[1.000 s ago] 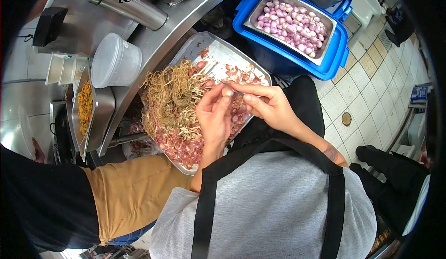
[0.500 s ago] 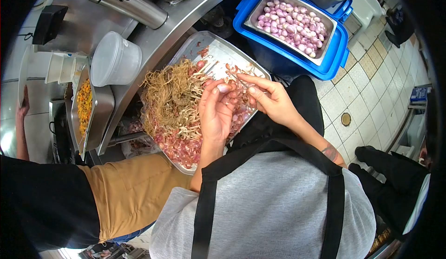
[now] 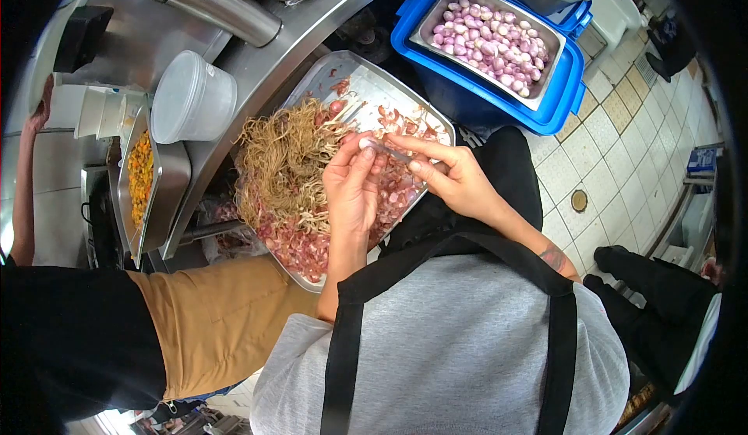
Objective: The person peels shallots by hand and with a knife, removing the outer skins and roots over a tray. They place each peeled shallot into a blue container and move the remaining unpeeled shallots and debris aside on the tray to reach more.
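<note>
Pinched in left grip, above large tray: one pale shallot; clasped in right grip: small knife, blade close by. Done: many peeled shallots, filling steel pan; skins shed. Left, apparently: shallot in hand, unpeeled bulb beside roots; full remainder impossible to tell

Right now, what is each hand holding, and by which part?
The left hand pinches a small pale bulb by its sides, between thumb and fingertips; the right hand holds a knife by the handle end.
</note>
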Action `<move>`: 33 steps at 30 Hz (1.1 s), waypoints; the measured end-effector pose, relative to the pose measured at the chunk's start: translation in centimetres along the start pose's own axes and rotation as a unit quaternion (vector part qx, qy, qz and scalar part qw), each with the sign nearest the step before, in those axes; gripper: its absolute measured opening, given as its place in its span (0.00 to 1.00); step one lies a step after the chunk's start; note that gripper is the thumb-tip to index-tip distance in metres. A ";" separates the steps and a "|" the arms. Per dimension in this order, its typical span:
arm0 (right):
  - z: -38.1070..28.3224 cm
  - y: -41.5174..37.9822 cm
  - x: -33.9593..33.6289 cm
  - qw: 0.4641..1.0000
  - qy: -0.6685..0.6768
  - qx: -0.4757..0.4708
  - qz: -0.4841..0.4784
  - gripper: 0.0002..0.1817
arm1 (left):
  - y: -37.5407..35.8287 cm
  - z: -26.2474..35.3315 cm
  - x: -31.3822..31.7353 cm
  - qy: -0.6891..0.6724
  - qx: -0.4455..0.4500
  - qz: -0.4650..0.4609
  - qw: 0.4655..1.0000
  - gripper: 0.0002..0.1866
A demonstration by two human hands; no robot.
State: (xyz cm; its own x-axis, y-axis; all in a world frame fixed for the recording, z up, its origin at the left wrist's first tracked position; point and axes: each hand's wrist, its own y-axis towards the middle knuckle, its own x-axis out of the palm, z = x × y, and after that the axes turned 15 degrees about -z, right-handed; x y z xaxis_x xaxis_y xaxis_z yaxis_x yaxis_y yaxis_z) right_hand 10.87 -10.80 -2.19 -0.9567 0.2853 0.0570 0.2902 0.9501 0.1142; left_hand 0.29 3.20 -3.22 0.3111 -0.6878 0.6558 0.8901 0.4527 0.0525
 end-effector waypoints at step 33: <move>0.0 0.0 -0.5 0.938 0.335 0.080 -0.039 0.18 | -0.1 0.3 1.2 0.046 -0.018 -0.037 0.998 0.17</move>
State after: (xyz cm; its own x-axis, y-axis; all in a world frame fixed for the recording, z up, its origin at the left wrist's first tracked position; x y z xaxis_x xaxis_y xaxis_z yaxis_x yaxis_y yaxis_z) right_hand 11.38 -10.91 -2.24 -0.7305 0.1220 0.6720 0.1620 0.9868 -0.0031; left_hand 0.46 2.49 -2.19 0.2720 -0.7688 0.5787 0.9228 0.3789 0.0696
